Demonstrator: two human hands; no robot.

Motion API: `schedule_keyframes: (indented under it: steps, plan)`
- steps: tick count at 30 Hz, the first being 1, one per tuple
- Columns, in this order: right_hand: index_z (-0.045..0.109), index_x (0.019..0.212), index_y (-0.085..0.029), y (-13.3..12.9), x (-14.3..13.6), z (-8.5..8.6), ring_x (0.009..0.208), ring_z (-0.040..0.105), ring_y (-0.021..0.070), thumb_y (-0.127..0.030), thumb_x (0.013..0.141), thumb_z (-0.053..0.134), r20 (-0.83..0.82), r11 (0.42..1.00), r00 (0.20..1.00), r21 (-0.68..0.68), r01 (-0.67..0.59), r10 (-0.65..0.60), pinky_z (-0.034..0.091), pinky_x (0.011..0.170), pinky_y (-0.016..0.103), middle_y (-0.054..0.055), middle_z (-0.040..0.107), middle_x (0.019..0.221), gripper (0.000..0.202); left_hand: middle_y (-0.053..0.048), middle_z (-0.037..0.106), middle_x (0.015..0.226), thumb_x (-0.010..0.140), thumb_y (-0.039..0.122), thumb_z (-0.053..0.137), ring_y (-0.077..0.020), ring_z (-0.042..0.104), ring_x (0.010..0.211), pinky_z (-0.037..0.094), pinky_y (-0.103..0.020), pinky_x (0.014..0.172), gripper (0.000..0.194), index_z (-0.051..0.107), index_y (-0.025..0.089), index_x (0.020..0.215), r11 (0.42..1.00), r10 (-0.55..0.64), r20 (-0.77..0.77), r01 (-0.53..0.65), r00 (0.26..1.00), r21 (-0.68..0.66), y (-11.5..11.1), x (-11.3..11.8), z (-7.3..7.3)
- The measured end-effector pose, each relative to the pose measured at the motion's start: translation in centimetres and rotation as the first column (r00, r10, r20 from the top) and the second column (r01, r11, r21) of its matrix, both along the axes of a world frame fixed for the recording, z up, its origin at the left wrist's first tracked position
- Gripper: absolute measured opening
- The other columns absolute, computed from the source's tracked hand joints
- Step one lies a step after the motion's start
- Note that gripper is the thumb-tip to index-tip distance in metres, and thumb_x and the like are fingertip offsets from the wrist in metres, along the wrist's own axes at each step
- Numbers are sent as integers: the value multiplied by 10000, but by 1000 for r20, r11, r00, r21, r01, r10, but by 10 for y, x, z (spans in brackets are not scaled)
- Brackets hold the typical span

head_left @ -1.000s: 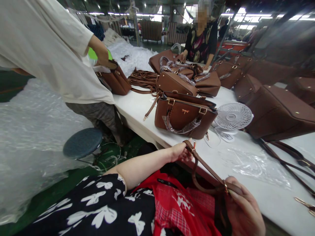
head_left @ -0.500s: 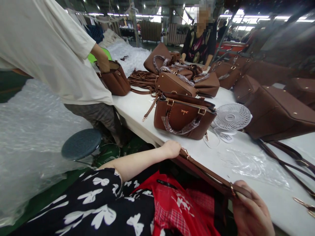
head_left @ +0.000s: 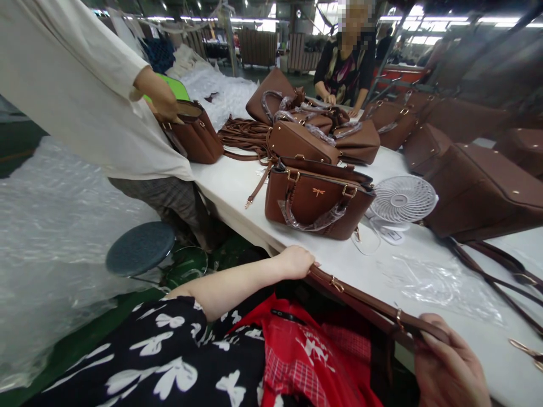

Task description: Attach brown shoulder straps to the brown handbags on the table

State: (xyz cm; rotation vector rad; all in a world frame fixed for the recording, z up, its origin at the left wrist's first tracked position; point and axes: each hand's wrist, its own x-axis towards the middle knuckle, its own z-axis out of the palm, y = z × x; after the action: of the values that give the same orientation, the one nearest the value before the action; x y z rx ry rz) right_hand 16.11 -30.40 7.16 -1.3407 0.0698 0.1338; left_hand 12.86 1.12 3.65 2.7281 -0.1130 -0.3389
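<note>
A brown shoulder strap (head_left: 367,303) with gold buckles runs along the front edge of the table, stretched between my two hands. My left hand (head_left: 297,262) is closed round its far end, knuckles up. At the lower right my right hand (head_left: 452,362) pinches the other end between thumb and fingers. Just beyond my left hand stands an upright brown handbag (head_left: 316,198) with a gold dragonfly badge. Its handles are wrapped in clear plastic and hang down its front.
A small white fan (head_left: 401,199) stands right of the handbag. Clear plastic film (head_left: 445,285) lies on the white table (head_left: 237,192). Several brown bags (head_left: 303,141) are piled behind. A co-worker in white (head_left: 139,130) handles another bag at left, near a round stool (head_left: 141,249).
My right hand has moved a little to the right, drawing the strap along. The buckle near my left hand now sits farther from it. The co-worker's hand at left has risen from inside the bag.
</note>
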Motion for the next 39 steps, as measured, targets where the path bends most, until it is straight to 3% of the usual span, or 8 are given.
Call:
schedule_keyframes:
  steps: [3,8,10,20,24,28,32,39]
  plan:
    - [716,774,-155,-5,5,-3,785,548,174,-152,602,693,58,997,997,60,50,-54,485,662,287,38,615,820,173,-127,720,1032,825,162,535,-266,667,1003,508,-385,914,276,680,141,1058,959,-72,-93,43,993,-282,-3,-2,-5]
    - [719,783,-175,-11,9,0,864,606,197,-224,623,657,-4,983,996,160,92,-92,521,704,311,44,676,874,178,-71,656,1219,762,142,552,-228,621,1139,488,-343,975,511,585,138,1272,306,-500,-170,-10,849,-952,-15,-6,-26]
    - [716,803,-185,-6,7,1,866,618,193,-248,647,647,-65,980,994,174,99,-89,528,714,315,35,683,887,182,-65,660,1193,707,192,657,-250,606,1157,475,-344,986,550,604,125,1250,233,-580,-197,-71,791,-970,-26,-8,-36]
    - [729,804,-168,10,3,0,767,621,153,-175,655,644,-3,995,1000,98,1,0,509,702,272,16,684,808,171,-22,697,700,969,467,409,-155,634,695,485,-274,773,475,725,172,771,720,-292,-346,-33,891,-693,-76,-7,-27]
    - [727,764,-178,-4,3,10,779,607,167,-155,678,615,113,994,991,96,55,-65,500,711,307,21,664,805,143,-41,670,600,948,331,454,-154,608,588,488,-283,714,433,646,162,599,763,-73,-319,-153,945,-628,-58,-3,-37]
    - [723,787,-210,-9,5,10,835,615,165,-145,702,622,106,979,979,127,159,-173,487,837,351,-4,682,858,147,-42,679,625,940,443,474,-176,650,585,505,-293,619,387,623,154,729,349,121,-507,-514,854,-783,-33,-4,-36]
    - [684,748,-249,-2,9,0,1025,643,241,-353,752,709,-21,961,985,218,173,-173,418,1009,485,17,728,1008,107,-32,660,674,855,575,581,-171,656,597,460,-242,532,425,598,151,839,-132,142,-525,-509,839,-850,-8,-4,-1]
    - [582,605,-205,11,4,-21,988,676,254,-608,884,504,-306,947,908,231,-221,286,551,827,415,63,687,1162,497,-10,585,647,780,473,736,-90,543,580,402,-188,550,375,587,131,744,-296,197,-373,-308,907,-904,11,-2,41]
